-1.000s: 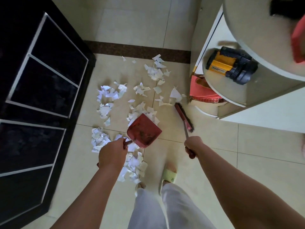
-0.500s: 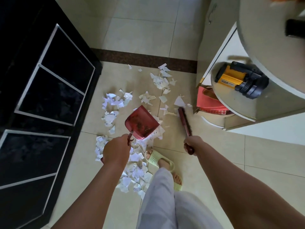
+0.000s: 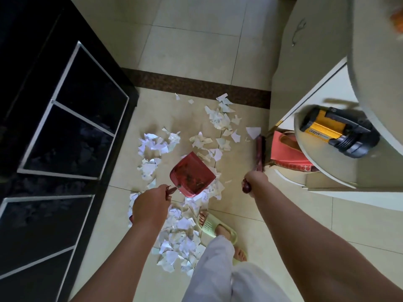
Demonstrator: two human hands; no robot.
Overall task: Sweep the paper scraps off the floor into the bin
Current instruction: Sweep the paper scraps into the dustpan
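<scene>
Standing over a beige tiled floor [image 3: 294,225], a person in pale trousers [image 3: 220,271] and light green slide sandals [image 3: 210,224] has both bare arms stretched forward. The left hand [image 3: 150,209] is closed around the handle of a red plastic dustpan [image 3: 193,174], whose scoop lies just ahead of the knuckles, its mouth facing away and dark specks of dirt inside. The right hand [image 3: 254,184] is clenched on the dark red handle of a short red hand brush [image 3: 260,152], which points away from it, its bristled head reaching a larger white scrap. Torn white paper scraps [image 3: 176,247] are piled beneath and behind the left hand, more lie to its left, and others are scattered ahead of both hands toward a dark brown floor strip [image 3: 196,86]. Right of the brush stands a white curved shelf unit [image 3: 327,179] carrying a yellow-and-black lamp [image 3: 335,131].
</scene>
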